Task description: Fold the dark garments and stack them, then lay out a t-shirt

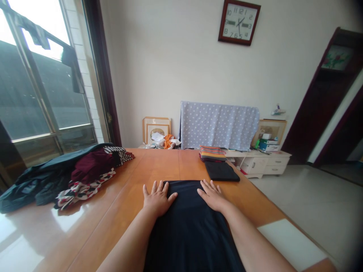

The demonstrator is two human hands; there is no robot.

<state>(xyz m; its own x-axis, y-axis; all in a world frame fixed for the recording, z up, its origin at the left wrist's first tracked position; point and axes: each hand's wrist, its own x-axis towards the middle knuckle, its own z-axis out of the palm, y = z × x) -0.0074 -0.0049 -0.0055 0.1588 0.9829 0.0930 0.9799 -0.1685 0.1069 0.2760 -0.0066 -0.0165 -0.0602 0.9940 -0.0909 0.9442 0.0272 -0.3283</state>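
A dark navy garment (pixel 193 230) lies stretched out flat on the wooden table, its near end running out of view at the bottom. My left hand (pixel 159 198) rests with fingers spread on its far left corner, partly on the wood. On the far right corner lies my right hand (pixel 212 194), palm down with fingers apart. Just beyond the right hand sits a folded black cloth (pixel 222 171). Behind that is a stack of folded striped clothes (pixel 212 153).
A loose heap of clothes (pixel 90 168) covers the table's left side. A white sheet (pixel 293 245) lies near the right edge of the table (pixel 121 223). Beyond the table stand a low white cabinet (pixel 266 166) and something draped with a polka-dot cloth (pixel 218 124).
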